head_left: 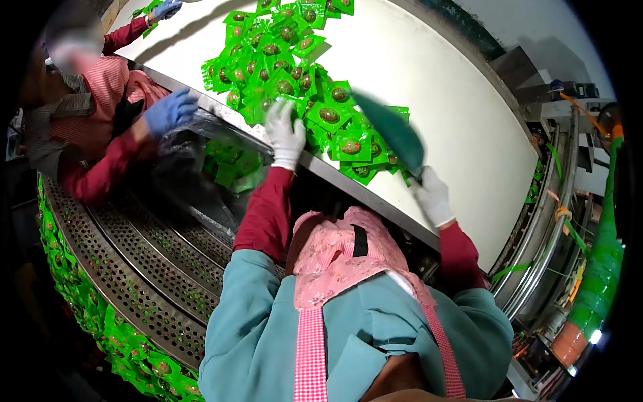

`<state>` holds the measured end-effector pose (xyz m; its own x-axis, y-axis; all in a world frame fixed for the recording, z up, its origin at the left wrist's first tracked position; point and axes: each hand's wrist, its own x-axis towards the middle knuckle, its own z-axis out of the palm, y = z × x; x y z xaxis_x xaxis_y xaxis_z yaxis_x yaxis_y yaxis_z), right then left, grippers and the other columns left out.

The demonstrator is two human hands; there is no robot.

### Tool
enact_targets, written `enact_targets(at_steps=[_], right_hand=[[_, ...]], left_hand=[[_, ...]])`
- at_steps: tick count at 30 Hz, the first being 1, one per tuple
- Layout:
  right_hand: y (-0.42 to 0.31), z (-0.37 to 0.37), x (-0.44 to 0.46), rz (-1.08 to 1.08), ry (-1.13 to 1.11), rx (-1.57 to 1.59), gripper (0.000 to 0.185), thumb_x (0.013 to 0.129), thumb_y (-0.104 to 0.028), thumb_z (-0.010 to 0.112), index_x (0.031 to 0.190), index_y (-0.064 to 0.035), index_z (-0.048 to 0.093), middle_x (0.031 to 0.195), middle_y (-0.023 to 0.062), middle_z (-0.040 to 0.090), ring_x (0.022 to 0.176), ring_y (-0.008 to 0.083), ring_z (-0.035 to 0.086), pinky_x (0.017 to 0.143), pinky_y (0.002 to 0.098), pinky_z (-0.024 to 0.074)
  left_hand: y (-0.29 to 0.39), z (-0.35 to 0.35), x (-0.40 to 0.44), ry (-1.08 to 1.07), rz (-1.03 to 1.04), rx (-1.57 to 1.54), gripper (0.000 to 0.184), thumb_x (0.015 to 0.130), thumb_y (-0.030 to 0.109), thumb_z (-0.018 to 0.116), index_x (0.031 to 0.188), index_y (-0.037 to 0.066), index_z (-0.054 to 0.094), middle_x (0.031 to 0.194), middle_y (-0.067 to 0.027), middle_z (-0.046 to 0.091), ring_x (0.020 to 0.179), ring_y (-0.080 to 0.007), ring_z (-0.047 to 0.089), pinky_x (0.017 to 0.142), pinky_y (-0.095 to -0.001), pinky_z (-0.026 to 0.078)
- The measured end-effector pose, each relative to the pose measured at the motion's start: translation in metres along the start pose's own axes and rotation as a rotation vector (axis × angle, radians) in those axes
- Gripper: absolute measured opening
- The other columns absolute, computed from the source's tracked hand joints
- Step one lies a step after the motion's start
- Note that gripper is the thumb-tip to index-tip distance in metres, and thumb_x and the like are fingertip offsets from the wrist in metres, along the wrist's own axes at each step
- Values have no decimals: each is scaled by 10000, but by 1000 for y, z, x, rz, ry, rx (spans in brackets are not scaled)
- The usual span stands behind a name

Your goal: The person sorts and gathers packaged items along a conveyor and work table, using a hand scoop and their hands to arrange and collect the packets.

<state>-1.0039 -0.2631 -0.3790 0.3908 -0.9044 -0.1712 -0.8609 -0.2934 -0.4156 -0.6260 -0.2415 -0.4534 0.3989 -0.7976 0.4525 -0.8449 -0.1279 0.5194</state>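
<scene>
My left hand [285, 136], in a white glove, is at the table's near edge with its fingers apart. Its fingertips are over the nearest green packets; whether they touch cannot be made out. In my right hand [433, 197], also white-gloved, is the handle end of a dark green flat paddle [392, 127], blurred by motion. The blade reaches up and left, beside the right side of the heap of small sealed green packets [284, 87]. Each packet has a brown oval on it. They lie on the white tabletop [462, 127].
At left, a co-worker's blue-gloved hand [171, 112] is near a clear plastic bag [194, 171] holding green packets, below the table edge. Another blue-gloved hand [166, 9] is farther back. Perforated metal tracks [127, 248] curve below left. Metal rails [546, 221] run along the right.
</scene>
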Motion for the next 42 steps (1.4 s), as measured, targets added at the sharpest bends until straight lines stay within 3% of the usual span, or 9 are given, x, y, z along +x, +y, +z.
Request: enact_targets(at_steps=[1,2,7,8,13,22,32,35,42], right_hand=[[17,-8,-4,116,-17,284,453,886,-381,615,1151,-22,540,852,169,654,624,268,624,594,377,498],[20,-35,-7,276,-190,196,428,873,-332,634,1155,-17,562,1030,254,616,923,408,602,784,437,497],[90,-137,-53,596,-228,649,120,929,-201,542,991,-100,556,702,-13,557,487,75,500,406,210,407],[87,-153,-63,621,-261,663,179,956,-260,509,1015,-96,549,539,-103,426,356,6,328,315,171,243],[80,-171,-44,648,-800,542,252,947,-268,525,974,-18,536,507,-68,420,350,38,353,313,213,287],[-90,13,102,347,-835,826,281,969,-327,475,854,-71,465,551,-34,425,349,55,355,314,235,287],[-108,48,115,412,-832,1028,268,954,-277,450,915,-24,526,648,26,543,459,105,498,413,256,429],[-110,35,122,427,-887,983,234,952,-257,455,955,-31,514,676,32,556,468,98,504,413,249,435],[-100,51,120,455,-895,1036,222,945,-250,467,938,-36,524,666,28,563,462,100,507,400,255,430]], left_hand=[[-11,-6,11,49,10,36,502,766,157,637,1241,49,513,1313,-181,459,1242,-365,394,1062,-473,303],[-26,-11,22,96,22,69,480,784,169,632,1233,41,519,1317,-185,459,1248,-371,388,1069,-473,297],[-107,-12,62,-64,-149,279,617,851,416,617,1331,54,477,1385,-197,434,1278,-388,367,1084,-477,293],[-108,-13,70,-117,-149,288,640,851,457,606,1345,72,474,1382,-200,438,1280,-386,371,1083,-465,297],[-68,8,78,-350,-247,348,712,823,654,527,1362,190,491,1351,-185,487,1228,-353,465,980,-483,397],[-2,31,71,-357,-287,363,705,746,704,556,1298,265,561,1342,-143,500,1200,-358,474,959,-494,397],[-31,23,108,-307,-21,321,576,818,522,604,1283,184,555,1323,-125,530,1185,-310,500,962,-458,411],[-64,-4,114,-27,-123,300,498,816,437,637,1163,81,609,1274,-168,539,1098,-340,547,883,-459,461],[-65,18,87,-254,-489,234,753,730,576,692,1313,131,523,1340,-304,378,1193,-444,455,989,-463,418]])
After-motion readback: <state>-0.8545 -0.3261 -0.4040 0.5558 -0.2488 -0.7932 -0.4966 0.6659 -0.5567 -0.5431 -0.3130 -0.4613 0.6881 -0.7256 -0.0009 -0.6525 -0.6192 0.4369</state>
